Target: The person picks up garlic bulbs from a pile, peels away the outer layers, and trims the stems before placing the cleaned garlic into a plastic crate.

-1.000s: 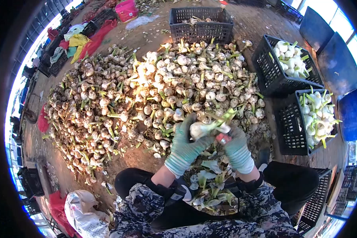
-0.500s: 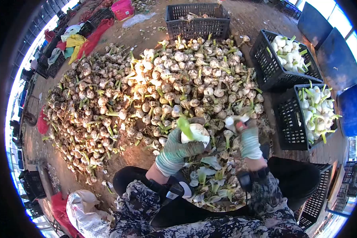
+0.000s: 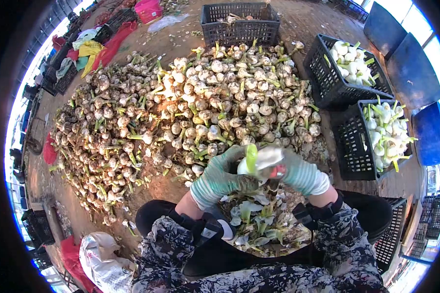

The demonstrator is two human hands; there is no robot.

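My left hand (image 3: pixel 223 177), in a striped green and white glove, is closed round a garlic bulb (image 3: pixel 244 167) with its green stem up. Close on its right, my right hand (image 3: pixel 296 171), gloved the same way, grips a red-handled tool (image 3: pixel 277 171); a blurred whitish piece lies between the hands, and the tool's blade cannot be made out. Beyond both hands spreads a large heap of unpeeled garlic (image 3: pixel 220 93). Peeled skins and leaves (image 3: pixel 259 219) lie on the ground between my knees.
Two black crates of white garlic (image 3: pixel 322 78), (image 3: pixel 349 141) stand at the right, beside blue panels (image 3: pixel 415 73). Another black crate (image 3: pixel 239 34) is behind the heap. A pink bucket (image 3: pixel 148 10) stands at the far left, a white sack (image 3: pixel 100 259) at the lower left.
My right hand has come left and inward, up against the bulb in my left hand. My left hand still holds the bulb. The view has shifted slightly.
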